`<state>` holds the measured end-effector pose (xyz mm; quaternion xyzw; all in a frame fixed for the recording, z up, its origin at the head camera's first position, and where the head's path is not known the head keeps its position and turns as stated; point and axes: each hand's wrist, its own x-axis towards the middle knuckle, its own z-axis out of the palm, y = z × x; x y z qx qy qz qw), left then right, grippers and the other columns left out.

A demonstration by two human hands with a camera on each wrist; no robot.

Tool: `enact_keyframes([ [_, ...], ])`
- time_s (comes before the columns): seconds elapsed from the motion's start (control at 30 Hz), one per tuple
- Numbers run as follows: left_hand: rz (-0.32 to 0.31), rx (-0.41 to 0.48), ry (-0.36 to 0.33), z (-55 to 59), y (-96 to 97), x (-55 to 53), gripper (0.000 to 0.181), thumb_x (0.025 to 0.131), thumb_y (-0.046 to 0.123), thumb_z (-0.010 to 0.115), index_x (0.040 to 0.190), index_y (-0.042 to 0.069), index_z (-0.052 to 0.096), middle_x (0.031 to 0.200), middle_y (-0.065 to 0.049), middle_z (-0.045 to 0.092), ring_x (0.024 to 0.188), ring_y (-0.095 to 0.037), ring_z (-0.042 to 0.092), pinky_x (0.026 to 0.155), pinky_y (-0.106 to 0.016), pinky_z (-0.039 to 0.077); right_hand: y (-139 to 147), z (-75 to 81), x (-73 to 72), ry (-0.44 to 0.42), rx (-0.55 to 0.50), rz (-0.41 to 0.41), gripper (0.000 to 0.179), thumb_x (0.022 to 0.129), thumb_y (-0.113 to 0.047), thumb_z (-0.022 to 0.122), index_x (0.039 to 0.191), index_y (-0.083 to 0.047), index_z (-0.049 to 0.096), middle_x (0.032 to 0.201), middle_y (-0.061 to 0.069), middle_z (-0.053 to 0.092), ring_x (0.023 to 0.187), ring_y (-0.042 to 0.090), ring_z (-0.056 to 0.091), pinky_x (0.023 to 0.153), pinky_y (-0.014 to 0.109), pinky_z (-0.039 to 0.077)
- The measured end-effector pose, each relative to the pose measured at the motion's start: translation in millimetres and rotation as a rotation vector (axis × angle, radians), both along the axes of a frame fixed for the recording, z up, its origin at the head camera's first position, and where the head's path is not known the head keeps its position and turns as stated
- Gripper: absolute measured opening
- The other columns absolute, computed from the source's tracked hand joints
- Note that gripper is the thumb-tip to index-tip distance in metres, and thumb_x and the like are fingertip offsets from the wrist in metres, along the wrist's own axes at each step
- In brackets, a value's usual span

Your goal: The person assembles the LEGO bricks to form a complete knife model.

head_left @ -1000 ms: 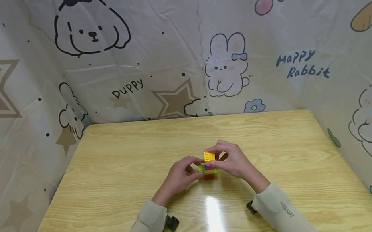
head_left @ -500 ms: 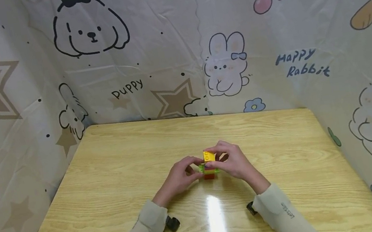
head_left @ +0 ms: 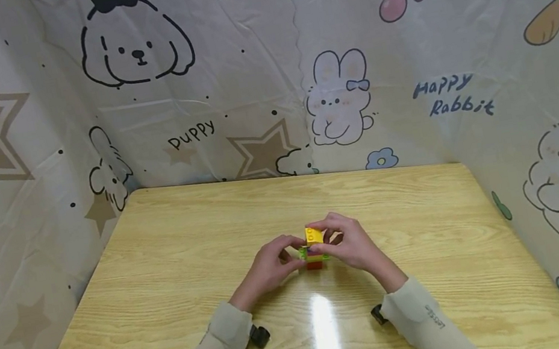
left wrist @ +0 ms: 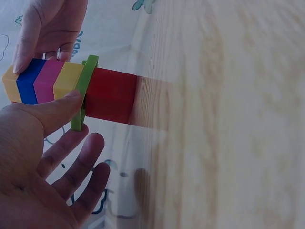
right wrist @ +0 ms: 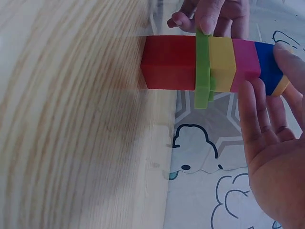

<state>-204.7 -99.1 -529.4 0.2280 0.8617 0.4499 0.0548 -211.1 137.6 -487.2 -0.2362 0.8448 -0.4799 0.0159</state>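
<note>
A tower of toy building bricks stands on the table between both hands. At its foot is a red brick (left wrist: 112, 95), with a wider flat green plate (right wrist: 202, 71) above it. A yellow brick (right wrist: 222, 59), a magenta brick (right wrist: 246, 59) and a blue brick (left wrist: 28, 81) follow upward, topped by another yellow brick (head_left: 313, 235). My left hand (head_left: 271, 262) holds the tower at the green plate, thumb across the lower yellow brick, other fingers spread. My right hand (head_left: 346, 239) grips the upper part, its thumb at the blue brick. Some fingertips are hidden behind the bricks.
The wooden table (head_left: 183, 226) stretches around the tower, with a bright light reflection (head_left: 325, 338) in front. A printed curtain (head_left: 254, 81) hangs along its back and sides. Black wrist devices (head_left: 260, 336) sit below both sleeves.
</note>
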Motion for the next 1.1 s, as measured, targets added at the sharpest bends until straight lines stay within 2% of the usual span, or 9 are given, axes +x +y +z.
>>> enact_keyframes([
  [0.33,0.006,-0.026,0.008,0.9,1.0,-0.4,0.035,0.095,0.023,0.078,0.129,0.022,0.068,0.121,0.001,0.069,0.085,-0.009,0.063,0.078,-0.027,0.056,9.5,3.5,5.2,-0.076,-0.043,0.036,0.049,0.092,-0.017,0.080,0.140,-0.015,0.066,0.121,0.008,0.066,0.092,0.019,0.068,0.077,0.029,0.060],
  [0.5,0.013,-0.033,0.015,0.5,1.1,-0.2,0.034,0.095,0.023,0.078,0.128,0.022,0.069,0.119,0.001,0.069,0.085,-0.009,0.063,0.078,-0.027,0.056,17.2,-3.0,4.8,-0.098,-0.054,0.030,0.051,0.094,-0.019,0.079,0.142,-0.013,0.063,0.130,0.007,0.063,0.096,0.021,0.069,0.079,0.030,0.061],
  [0.6,0.012,-0.037,0.011,-0.5,0.7,-0.4,0.034,0.095,0.024,0.077,0.128,0.022,0.068,0.120,0.001,0.070,0.086,-0.010,0.062,0.079,-0.027,0.056,20.5,-8.0,4.6,-0.129,-0.038,0.015,0.051,0.094,-0.017,0.078,0.143,-0.013,0.063,0.133,0.010,0.063,0.107,0.028,0.068,0.086,0.038,0.061],
  [0.7,0.012,-0.036,0.006,-0.9,0.0,-0.8,0.034,0.095,0.024,0.077,0.128,0.022,0.068,0.120,0.001,0.069,0.086,-0.009,0.062,0.079,-0.027,0.056,21.6,-13.4,4.1,-0.179,-0.020,0.010,0.050,0.093,-0.015,0.079,0.141,-0.011,0.062,0.134,0.012,0.063,0.117,0.032,0.065,0.098,0.046,0.057],
  [0.8,0.012,-0.030,-0.006,-1.3,-0.4,-0.8,0.034,0.095,0.024,0.077,0.129,0.023,0.068,0.121,0.002,0.069,0.086,-0.009,0.062,0.079,-0.027,0.056,20.8,-19.8,3.7,-0.220,-0.014,0.019,0.048,0.093,-0.012,0.079,0.138,-0.007,0.063,0.133,0.015,0.063,0.120,0.034,0.064,0.104,0.050,0.053],
  [0.97,0.009,-0.014,-0.015,-1.8,0.1,-0.3,0.034,0.095,0.023,0.077,0.129,0.022,0.068,0.121,0.001,0.069,0.086,-0.010,0.064,0.079,-0.027,0.056,18.6,-27.7,4.5,-0.238,0.012,0.012,0.043,0.093,-0.009,0.078,0.133,-0.005,0.065,0.127,0.012,0.065,0.116,0.031,0.066,0.103,0.047,0.055],
  [1.1,0.010,-0.004,-0.010,-1.3,0.5,0.1,0.035,0.095,0.023,0.077,0.128,0.023,0.068,0.121,0.001,0.069,0.086,-0.010,0.064,0.079,-0.027,0.056,16.8,-28.0,5.3,-0.243,0.043,0.006,0.040,0.093,-0.007,0.078,0.131,-0.006,0.067,0.125,0.010,0.066,0.115,0.028,0.066,0.102,0.045,0.055],
])
